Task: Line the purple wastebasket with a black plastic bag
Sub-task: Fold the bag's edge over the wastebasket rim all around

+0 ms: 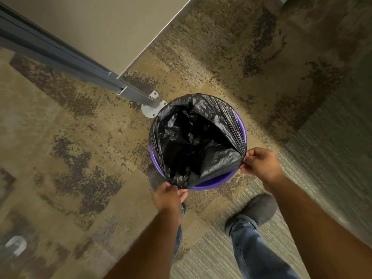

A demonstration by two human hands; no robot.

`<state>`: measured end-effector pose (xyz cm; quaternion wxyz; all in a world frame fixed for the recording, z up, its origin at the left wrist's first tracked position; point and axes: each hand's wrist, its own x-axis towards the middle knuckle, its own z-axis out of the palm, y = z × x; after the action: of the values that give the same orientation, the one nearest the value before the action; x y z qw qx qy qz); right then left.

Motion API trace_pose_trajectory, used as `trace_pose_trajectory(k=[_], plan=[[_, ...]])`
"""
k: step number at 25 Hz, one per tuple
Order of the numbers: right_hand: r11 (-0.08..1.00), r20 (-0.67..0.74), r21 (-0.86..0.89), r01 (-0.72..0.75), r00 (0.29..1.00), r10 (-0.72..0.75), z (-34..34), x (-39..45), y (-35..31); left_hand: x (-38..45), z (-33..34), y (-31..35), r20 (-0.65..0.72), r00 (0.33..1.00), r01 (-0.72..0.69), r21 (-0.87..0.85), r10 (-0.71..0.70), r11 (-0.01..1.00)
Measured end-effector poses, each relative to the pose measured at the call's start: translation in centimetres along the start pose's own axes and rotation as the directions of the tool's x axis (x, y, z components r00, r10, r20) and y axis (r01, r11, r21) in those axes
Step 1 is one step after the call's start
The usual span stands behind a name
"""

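A round purple wastebasket [216, 183] stands on the carpet in the middle of the head view. A black plastic bag [198, 138] hangs open inside it, its mouth folded over the far rim. The purple rim still shows at the near side, at the right and at the left. My left hand [170, 195] pinches the bag's edge at the near left of the rim. My right hand [260, 163] pinches the bag's edge at the right of the rim. Between my hands the bag's edge is stretched taut inside the rim.
A grey partition panel [104, 27] with a dark metal frame [60, 57] ends at a foot plate [150, 110] touching the basket's far left. My right shoe [255, 210] and jeans leg stand near right of the basket. Patterned carpet [80, 158] lies all around.
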<state>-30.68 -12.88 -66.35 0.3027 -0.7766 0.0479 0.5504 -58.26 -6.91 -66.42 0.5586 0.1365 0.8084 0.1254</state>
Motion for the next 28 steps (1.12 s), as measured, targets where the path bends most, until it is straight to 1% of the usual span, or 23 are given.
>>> trace_pose_trajectory(k=[3,5,7,9,10,11,12,14,16,17,18,19,20,21,22,24,26,27,28], plan=[[0.998,0.053,0.065,-0.015,0.999,0.011,-1.1,-0.5,-0.7,-0.2,-0.5,-0.3,-0.046,0.998,-0.047,-0.042,0.045,0.998],[0.996,0.071,0.074,-0.04,0.997,0.035,-2.4,-1.3,-0.7,-1.5,-1.0,-0.6,-0.062,0.997,-0.048,-0.07,0.044,0.996],[0.997,0.02,-0.008,-0.079,0.997,0.079,-3.2,-1.9,0.1,-2.8,-1.5,-1.4,-0.055,0.998,-0.001,-0.081,-0.004,0.997],[0.982,-0.066,-0.148,-0.115,0.992,0.106,-3.2,-1.8,1.1,-3.4,-1.5,-2.5,-0.022,0.996,0.086,-0.077,-0.087,0.993],[0.973,-0.087,-0.195,-0.125,0.99,0.11,-2.9,-1.5,1.3,-3.3,-1.4,-2.8,-0.004,0.991,0.134,-0.084,-0.135,0.987],[0.97,-0.09,-0.201,-0.134,0.989,0.118,-2.4,-1.1,1.5,-3.1,-1.2,-2.9,0.007,0.984,0.176,-0.097,-0.176,0.98],[0.976,-0.077,-0.156,-0.149,0.987,0.138,-2.0,-0.8,1.6,-2.9,-0.9,-2.9,0.024,0.978,0.21,-0.12,-0.208,0.97],[0.982,0.008,0.044,-0.183,0.983,0.183,-1.3,-0.4,1.4,-2.8,-0.3,-2.3,0.051,0.973,0.232,-0.196,-0.226,0.953],[0.952,0.117,0.256,-0.171,0.982,0.145,-1.3,-0.4,1.0,-3.1,0.4,-1.6,0.033,0.98,0.197,-0.29,-0.196,0.937],[0.93,0.147,0.332,-0.16,0.982,0.116,-1.3,-0.4,0.8,-3.5,0.6,-1.3,0.032,0.982,0.183,-0.355,-0.184,0.917],[0.91,0.155,0.382,-0.158,0.982,0.106,-1.4,-0.4,0.6,-3.9,0.8,-1.2,0.04,0.982,0.184,-0.453,-0.186,0.872],[0.895,0.149,0.415,-0.161,0.983,0.108,-1.3,-0.5,0.4,-4.4,0.7,-1.0,0.069,0.976,0.208,-0.58,-0.207,0.787],[0.886,0.132,0.433,-0.166,0.984,0.12,-1.2,-0.5,0.4,-4.8,0.7,-0.9,0.128,0.967,0.248,-0.685,-0.222,0.685],[0.886,0.115,0.429,-0.173,0.984,0.136,-1.0,-0.6,0.5,-5.0,0.5,-0.9,0.183,0.958,0.282,-0.732,-0.22,0.62],[0.895,0.103,0.408,-0.178,0.984,0.148,-0.9,-0.7,0.6,-5.3,0.2,-1.1,0.214,0.952,0.304,-0.734,-0.218,0.608],[0.919,0.087,0.349,-0.183,0.983,0.163,-0.7,-0.7,0.9,-5.7,-0.3,-1.7,0.26,0.938,0.346,-0.673,-0.229,0.654],[0.939,0.081,0.289,-0.189,0.982,0.173,-0.5,-0.5,1.0,-5.8,-0.4,-2.3,0.323,0.914,0.401,-0.634,-0.245,0.661],[0.944,0.077,0.269,-0.19,0.981,0.176,-0.4,-0.4,1.0,-5.7,-0.2,-2.8,0.326,0.913,0.402,-0.614,-0.246,0.679],[0.949,0.072,0.253,-0.19,0.981,0.178,-0.2,-0.3,1.1,-5.4,0.2,-3.4,0.297,0.92,0.388,-0.585,-0.257,0.713]])
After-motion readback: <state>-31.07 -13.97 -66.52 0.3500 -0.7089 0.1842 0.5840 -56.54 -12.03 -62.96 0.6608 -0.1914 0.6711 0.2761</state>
